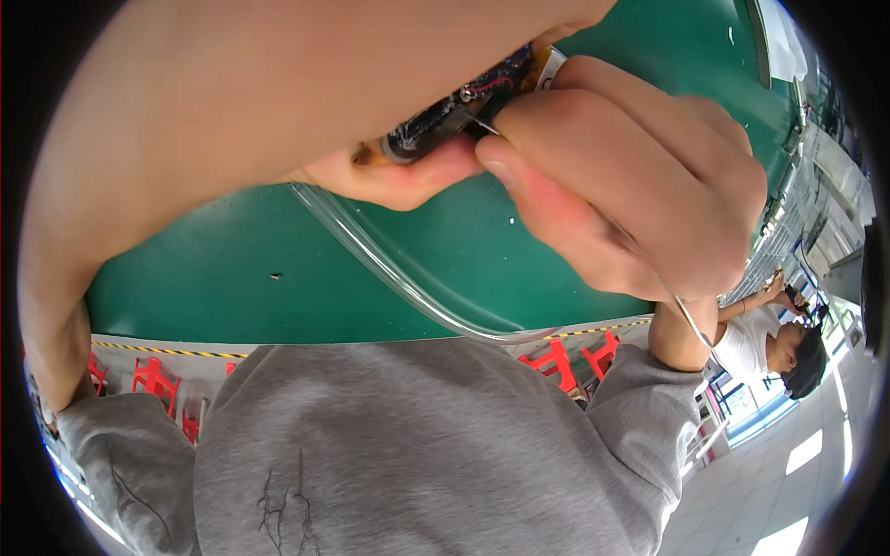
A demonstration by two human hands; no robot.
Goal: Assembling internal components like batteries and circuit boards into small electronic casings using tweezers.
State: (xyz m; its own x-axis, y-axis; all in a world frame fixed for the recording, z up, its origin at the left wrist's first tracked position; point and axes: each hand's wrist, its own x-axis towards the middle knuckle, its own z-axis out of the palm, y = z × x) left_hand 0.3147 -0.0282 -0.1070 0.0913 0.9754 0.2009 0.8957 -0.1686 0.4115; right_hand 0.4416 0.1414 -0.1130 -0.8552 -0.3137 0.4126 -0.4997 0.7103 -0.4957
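My left hand [399,183] is closed around a small electronic assembly [443,122] with a dark cylindrical part, fine wires and a yellowish end. Most of that hand is hidden by my own left forearm, which crosses the upper part of the head view. Close on its right, my right hand [640,176] pinches a thin silvery wire [684,313]. The wire's tip reaches the assembly, but I cannot tell whether it touches. Its other end trails out below the right hand. A clear flexible tube [371,250] curves down from beside the left hand toward my body.
Beneath my hands lies a green tabletop [213,269], with a tiny dark bit [275,276] and a pale speck [511,221] on it. Red stools [156,382] stand on the floor below the table's near edge. Another person in a white top [744,347] is at the right.
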